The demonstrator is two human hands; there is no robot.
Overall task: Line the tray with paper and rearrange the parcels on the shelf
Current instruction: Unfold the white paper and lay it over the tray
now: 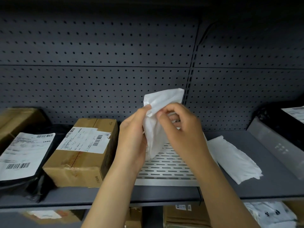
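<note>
Both my hands hold a folded white paper sheet [162, 102] upright above a slotted white metal tray [166, 168] lying on the dark shelf [271, 186]. My left hand [133, 134] grips the sheet's left side and my right hand [179, 127] pinches its upper edge beside it. A second folded white paper [235, 158] lies flat on the shelf to the right of the tray. Left of the tray sits a brown cardboard parcel [82, 153] with a white label. Further left lies a black bag parcel [23, 160] with a barcode label.
A perforated dark back panel [98, 63] closes the shelf behind. Another cardboard box [18, 120] stands at the far left, a black labelled parcel [287, 122] at the far right. Boxes and bags [185, 216] fill the shelf below.
</note>
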